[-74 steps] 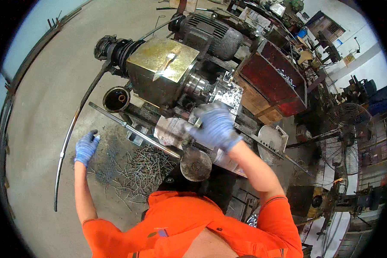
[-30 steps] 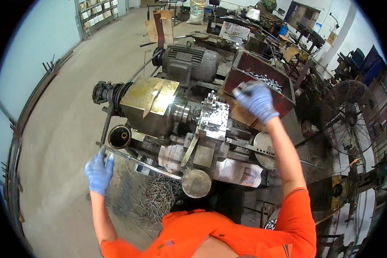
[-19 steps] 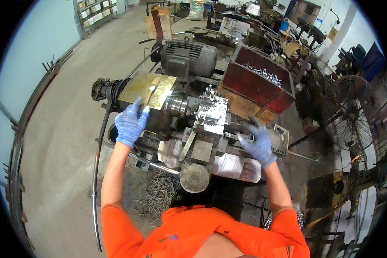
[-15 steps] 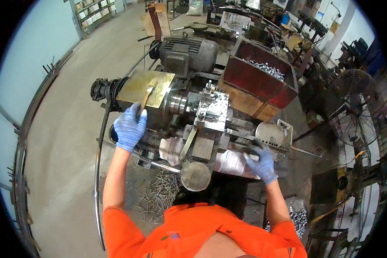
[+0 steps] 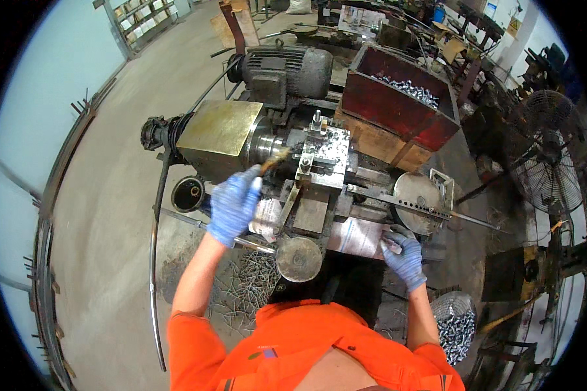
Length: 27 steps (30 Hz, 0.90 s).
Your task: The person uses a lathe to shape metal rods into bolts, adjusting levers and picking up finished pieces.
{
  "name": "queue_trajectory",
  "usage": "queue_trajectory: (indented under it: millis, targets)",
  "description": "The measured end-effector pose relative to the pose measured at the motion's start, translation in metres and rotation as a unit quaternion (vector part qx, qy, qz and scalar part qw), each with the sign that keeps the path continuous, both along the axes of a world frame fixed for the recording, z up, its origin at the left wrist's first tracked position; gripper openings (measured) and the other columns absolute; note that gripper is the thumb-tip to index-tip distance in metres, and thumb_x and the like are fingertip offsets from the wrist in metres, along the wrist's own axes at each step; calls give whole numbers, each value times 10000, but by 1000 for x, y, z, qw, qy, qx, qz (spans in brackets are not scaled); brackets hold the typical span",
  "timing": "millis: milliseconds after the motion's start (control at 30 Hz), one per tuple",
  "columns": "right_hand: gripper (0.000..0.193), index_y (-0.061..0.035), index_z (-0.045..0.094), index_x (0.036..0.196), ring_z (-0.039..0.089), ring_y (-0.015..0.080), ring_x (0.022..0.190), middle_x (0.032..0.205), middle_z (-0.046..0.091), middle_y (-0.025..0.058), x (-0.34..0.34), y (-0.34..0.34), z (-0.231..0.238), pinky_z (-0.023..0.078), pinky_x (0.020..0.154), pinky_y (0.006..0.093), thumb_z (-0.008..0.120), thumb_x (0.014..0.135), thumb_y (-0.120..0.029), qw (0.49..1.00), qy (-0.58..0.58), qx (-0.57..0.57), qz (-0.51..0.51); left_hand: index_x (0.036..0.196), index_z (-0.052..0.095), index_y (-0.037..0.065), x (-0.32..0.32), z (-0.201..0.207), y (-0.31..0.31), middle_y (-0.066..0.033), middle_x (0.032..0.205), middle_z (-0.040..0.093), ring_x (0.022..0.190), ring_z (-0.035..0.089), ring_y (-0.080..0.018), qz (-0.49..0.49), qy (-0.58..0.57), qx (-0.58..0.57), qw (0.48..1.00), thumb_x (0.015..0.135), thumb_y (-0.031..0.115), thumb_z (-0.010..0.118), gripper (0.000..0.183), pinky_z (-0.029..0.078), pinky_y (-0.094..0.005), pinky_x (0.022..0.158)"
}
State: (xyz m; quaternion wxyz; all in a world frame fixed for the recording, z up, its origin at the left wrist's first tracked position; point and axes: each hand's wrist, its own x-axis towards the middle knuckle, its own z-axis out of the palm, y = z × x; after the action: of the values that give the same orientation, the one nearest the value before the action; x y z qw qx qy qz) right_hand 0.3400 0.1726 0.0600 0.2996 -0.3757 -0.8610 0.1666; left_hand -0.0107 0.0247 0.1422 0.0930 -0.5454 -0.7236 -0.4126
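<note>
My left hand (image 5: 233,203), in a blue knit glove, is closed round a small brush (image 5: 276,159) with a wooden handle. Its bristle end is at the spindle chuck (image 5: 265,147) of a small lathe, beside the bright metal tool block (image 5: 326,156). My right hand (image 5: 404,256), gloved alike, is at the right end of a pale sheet (image 5: 357,236) on the machine's front. Its fingers are curled, and a small light-coloured thing shows at their tips, too small to name. A brass-coloured plate (image 5: 222,128) covers the headstock left of the chuck.
Behind the lathe are a motor (image 5: 287,72) and a dark red bin (image 5: 398,107) of small metal parts. A round handwheel (image 5: 299,259) is at the front. Metal pieces lie on the floor (image 5: 248,287); a wire basket (image 5: 455,326) holds more. A fan (image 5: 546,153) stands right.
My left hand has moved right with the brush, from above the brass-coloured plate to the chuck. My right hand has shifted slightly down, away from the perforated bar, and its fingers have curled.
</note>
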Motion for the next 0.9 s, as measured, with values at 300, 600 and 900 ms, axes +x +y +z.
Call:
queue_trajectory:
  millis: [300, 600, 900]
  targets:
    - [240, -81, 683, 872, 592, 311, 929, 967, 638, 151, 20, -5, -4, 466, 829, 377, 727, 665, -195, 999, -4, -30, -12, 1055, 606, 103, 6, -54, 36, -127, 756, 602, 628, 593, -303, 34, 89, -72, 993, 847, 209, 547, 241, 463, -410, 562]
    - [219, -62, 681, 853, 598, 308, 920, 943, 647, 144, 51, -8, -14, 465, 827, 382, 715, 685, -198, 997, 5, -58, -53, 1050, 620, 35, -18, 0, -6, -140, 752, 618, 634, 606, -268, 65, 86, 106, 988, 848, 130, 583, 227, 474, -349, 576]
    - [249, -71, 650, 734, 599, 332, 744, 799, 631, 135, 96, -21, -13, 477, 661, 415, 673, 710, -318, 989, -22, -56, -134, 1288, 459, 42, -66, 11, -2, -186, 1240, 525, 1084, 545, -286, 102, -8, -150, 983, 931, 352, 461, 473, 423, -355, 888]
